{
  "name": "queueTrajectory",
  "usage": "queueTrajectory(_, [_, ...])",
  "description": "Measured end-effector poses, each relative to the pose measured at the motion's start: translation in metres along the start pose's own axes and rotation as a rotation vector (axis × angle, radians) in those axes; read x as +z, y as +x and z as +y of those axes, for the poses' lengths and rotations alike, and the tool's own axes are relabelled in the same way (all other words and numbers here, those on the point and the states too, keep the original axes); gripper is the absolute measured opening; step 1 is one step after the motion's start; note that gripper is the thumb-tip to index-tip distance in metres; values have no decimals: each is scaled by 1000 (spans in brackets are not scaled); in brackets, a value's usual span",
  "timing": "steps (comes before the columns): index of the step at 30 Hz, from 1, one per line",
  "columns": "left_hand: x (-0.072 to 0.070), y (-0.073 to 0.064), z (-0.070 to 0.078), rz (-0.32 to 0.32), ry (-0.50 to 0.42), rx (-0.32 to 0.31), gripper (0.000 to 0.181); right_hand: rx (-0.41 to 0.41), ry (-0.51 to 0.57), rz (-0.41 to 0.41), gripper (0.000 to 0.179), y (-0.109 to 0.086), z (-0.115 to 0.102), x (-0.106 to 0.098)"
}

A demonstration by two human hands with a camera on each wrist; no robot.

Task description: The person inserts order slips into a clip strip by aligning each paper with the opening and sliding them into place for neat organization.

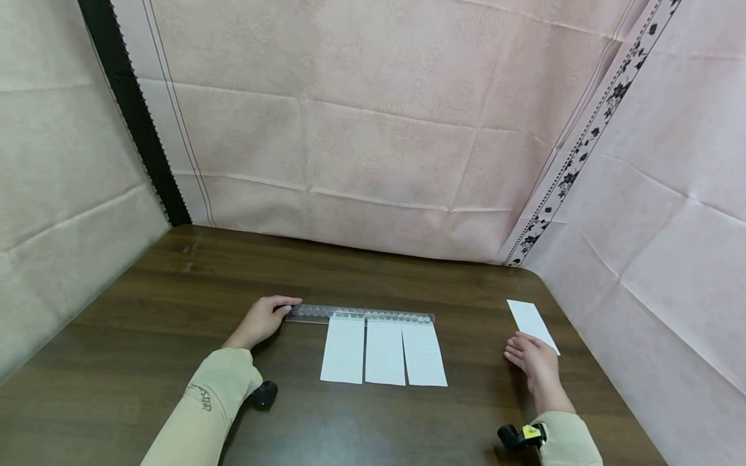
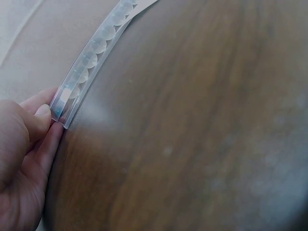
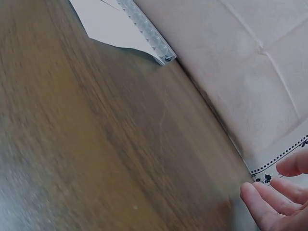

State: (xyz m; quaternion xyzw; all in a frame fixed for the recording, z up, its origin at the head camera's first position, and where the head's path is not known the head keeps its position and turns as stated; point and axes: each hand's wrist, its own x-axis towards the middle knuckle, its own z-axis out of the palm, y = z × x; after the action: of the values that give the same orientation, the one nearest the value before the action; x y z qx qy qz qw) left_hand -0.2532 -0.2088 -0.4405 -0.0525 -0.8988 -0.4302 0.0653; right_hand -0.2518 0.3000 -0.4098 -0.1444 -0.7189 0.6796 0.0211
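In the head view my left hand [image 1: 261, 321] pinches the left end of a long clear plastic strip [image 1: 311, 314] with a row of round shapes along it. Thumb and fingers grip that end in the left wrist view too. Three white paper cards, a left one [image 1: 342, 351], a middle one [image 1: 384, 353] and a right one [image 1: 425, 355], lie side by side with their top edges at the strip. At the far right my right hand [image 1: 537, 364] is by another white card [image 1: 529, 318], partly covering its lower end. Its fingers are loosely bent, thumb apart, nothing visible between them.
A brown wood-grain table [image 1: 373, 427] carries everything. Pale cloth [image 1: 373, 142] hangs behind its back edge, with more cloth along both sides. Dark wrist-worn devices, a left one [image 1: 263, 396] and a right one [image 1: 520, 437], sit at the sleeves.
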Motion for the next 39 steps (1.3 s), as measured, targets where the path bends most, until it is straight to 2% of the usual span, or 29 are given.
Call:
queueTrajectory(20, [-1,0,-1,1,-5,-3,28,-35,-94,168,44,6,-4,-5])
queueTrajectory(27, [0,0,-1,5,16,30,27,-55,-148,202,42,7,-5,-6])
queueTrajectory(34, [0,0,-1,-3,2,5,28,-57,-183,246,45,10,-3,-7])
queueTrajectory(39, [1,0,-2,-6,0,-3,28,-73,-251,291,43,14,-2,-9])
